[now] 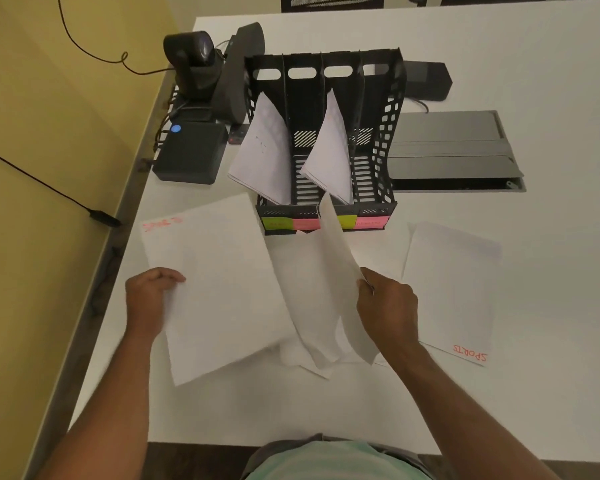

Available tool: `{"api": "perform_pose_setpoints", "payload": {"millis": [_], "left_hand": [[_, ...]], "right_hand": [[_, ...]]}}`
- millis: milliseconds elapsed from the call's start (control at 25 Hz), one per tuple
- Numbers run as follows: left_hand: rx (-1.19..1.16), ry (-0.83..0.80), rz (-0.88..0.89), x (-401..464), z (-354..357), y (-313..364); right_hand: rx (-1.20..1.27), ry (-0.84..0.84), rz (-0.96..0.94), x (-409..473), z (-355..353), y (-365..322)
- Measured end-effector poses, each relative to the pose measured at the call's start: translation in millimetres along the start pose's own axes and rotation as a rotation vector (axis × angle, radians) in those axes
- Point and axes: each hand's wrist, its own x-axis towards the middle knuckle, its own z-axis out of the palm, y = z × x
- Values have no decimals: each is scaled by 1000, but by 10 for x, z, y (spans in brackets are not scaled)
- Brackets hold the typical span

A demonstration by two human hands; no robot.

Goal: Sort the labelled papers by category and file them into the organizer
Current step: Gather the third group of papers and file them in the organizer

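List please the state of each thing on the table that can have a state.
Organizer: upright; slots one and three hold papers, two and four look empty.
Left sheet: flat, left hand gripping its edge.
Middle sheet: lifted, curled, pinched by right hand.
Right sheet: flat, untouched.

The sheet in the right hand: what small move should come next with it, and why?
Probably turn the lifted sheet flat to read its label. The right hand holds it edge-on and curled, so no heading shows, while the left hand pins a sheet marked SPORTS. The organizer has four tagged slots, so the category decides the slot.
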Motion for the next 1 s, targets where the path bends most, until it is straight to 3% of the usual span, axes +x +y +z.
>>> {"api": "perform_pose_setpoints", "payload": {"millis": [280, 400, 520, 600, 800, 1000], "left_hand": [[146, -256, 18, -349, 913, -70], [104, -339, -57, -579, 1209, -106], [-143, -414, -243, -733, 1411, -52], [-191, -396, -280, -756, 1493, -14], [-198, -283, -332, -704, 1587, 46], [-244, -261, -428, -674, 1653, -79]], "right_hand": [[-47, 92, -160, -191, 105, -248], [-213, -18, -274, -313, 319, -313], [-314, -167, -330, -370, 489, -337], [-347, -257, -336, -385, 528, -366], [-274, -243, -387, -421, 654, -257], [71, -354, -170, -405, 646, -215]]}}
